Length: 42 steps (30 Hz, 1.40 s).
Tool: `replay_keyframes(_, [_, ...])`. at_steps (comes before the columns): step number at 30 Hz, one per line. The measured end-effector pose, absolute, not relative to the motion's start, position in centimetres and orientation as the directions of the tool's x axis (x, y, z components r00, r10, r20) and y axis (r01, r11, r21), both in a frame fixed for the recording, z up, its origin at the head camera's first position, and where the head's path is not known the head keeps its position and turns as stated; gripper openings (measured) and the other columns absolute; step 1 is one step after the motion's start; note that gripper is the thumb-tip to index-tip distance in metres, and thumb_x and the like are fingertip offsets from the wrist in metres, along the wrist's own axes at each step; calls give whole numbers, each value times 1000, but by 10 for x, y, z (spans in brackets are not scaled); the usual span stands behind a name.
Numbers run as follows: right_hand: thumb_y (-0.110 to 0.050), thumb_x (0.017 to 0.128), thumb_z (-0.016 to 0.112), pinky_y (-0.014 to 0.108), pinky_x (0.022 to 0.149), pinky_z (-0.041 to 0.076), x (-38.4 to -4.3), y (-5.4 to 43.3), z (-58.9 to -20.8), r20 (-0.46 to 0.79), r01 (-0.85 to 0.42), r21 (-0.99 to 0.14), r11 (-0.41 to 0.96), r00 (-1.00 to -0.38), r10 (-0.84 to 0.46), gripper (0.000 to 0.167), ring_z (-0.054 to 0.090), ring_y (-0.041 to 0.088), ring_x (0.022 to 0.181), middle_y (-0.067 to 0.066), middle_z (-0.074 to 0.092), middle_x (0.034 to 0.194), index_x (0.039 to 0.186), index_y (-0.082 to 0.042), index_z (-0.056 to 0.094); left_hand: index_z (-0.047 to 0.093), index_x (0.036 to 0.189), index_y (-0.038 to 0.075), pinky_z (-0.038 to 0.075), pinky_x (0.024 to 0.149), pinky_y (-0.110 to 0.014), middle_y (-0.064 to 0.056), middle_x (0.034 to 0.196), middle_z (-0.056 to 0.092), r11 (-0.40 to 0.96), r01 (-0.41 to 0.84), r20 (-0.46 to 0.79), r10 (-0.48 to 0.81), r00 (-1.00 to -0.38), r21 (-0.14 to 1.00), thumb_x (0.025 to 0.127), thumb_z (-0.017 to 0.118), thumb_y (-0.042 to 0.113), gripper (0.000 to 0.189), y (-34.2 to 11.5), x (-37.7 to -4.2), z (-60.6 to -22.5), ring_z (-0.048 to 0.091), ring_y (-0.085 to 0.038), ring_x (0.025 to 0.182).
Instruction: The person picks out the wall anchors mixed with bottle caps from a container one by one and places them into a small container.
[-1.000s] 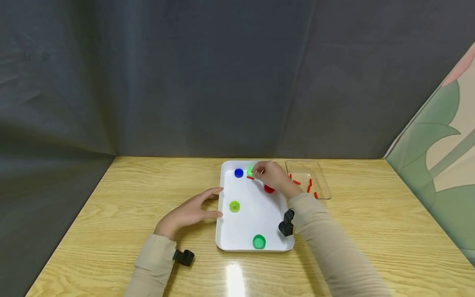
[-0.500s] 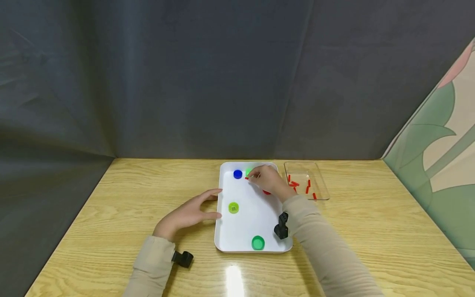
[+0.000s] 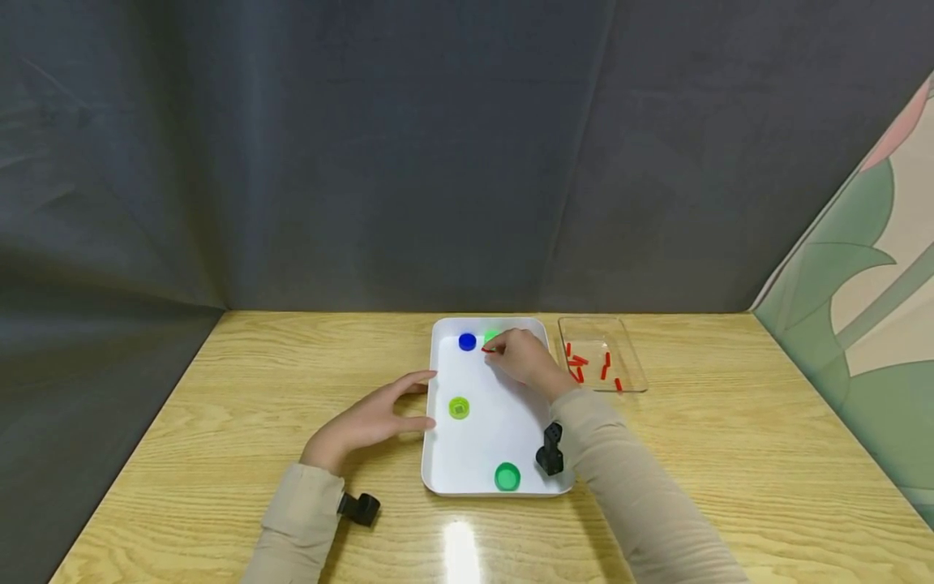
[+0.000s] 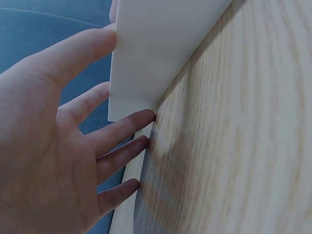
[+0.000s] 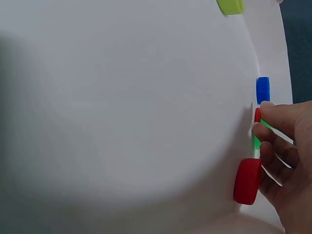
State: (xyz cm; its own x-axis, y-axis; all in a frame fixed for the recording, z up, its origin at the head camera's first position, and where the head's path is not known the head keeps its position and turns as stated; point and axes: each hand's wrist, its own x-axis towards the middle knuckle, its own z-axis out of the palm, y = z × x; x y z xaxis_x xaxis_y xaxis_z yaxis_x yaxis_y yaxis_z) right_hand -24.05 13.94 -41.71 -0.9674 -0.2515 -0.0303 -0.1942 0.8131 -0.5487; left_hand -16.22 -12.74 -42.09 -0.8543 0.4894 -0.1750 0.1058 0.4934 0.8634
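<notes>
My right hand [image 3: 524, 357] is over the far part of a white tray [image 3: 481, 438]. Its thumb and index finger pinch a small red stick [image 5: 257, 115], close by a bright green cap [image 3: 490, 335]. A red cap [image 5: 247, 181] lies beside the curled lower fingers in the right wrist view; in the head view the hand covers it almost wholly. Left of the green cap is a blue cap [image 3: 467, 341]. My left hand [image 3: 368, 418], thumb and fingers spread, touches the tray's left side wall [image 4: 146, 53].
A clear box [image 3: 631, 357] holding several red sticks [image 3: 604, 371] stands right of the tray. A yellow-green cap [image 3: 459, 408] lies at the tray's left, a darker green cap [image 3: 507, 477] at its near edge. Dark cloth [image 3: 409, 162] hangs behind the wooden table [image 3: 219, 405].
My right hand has come from the green cap slightly nearer and pinches the red stick that lay on the tray. More sticks in the clear box now show. The left hand stays put.
</notes>
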Motion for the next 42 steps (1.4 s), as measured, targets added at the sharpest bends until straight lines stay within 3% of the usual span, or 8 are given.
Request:
replay_keyframes(13, [-13,89,74,30,71,42,-237,142,-416,-48,-169,-558,812,-971,-235,4,51,18,77,0,65,83,90,-12,78,37,154,27,40,104,-53,-12,147,46,505,113,-175,488,-855,855,91,73,34,72,-128,-162,-420,48,-31,131])
replay_keyframes(25, [-17,89,76,32,76,50,-237,141,-419,-79,-150,-560,815,-969,-233,6,58,15,78,-2,68,83,86,-12,76,37,153,26,38,106,-54,-12,147,46,501,106,-179,488,-854,859,91,74,35,73,-127,-161,-419,47,-32,132])
replay_keyframes(42, [-17,90,74,31,70,49,-239,143,-415,-15,-206,-551,809,-966,-257,9,56,16,76,0,65,83,86,-10,77,37,153,31,37,106,-53,-8,147,46,514,90,-196,475,-858,853,89,75,37,74,-127,-160,-418,43,-30,135])
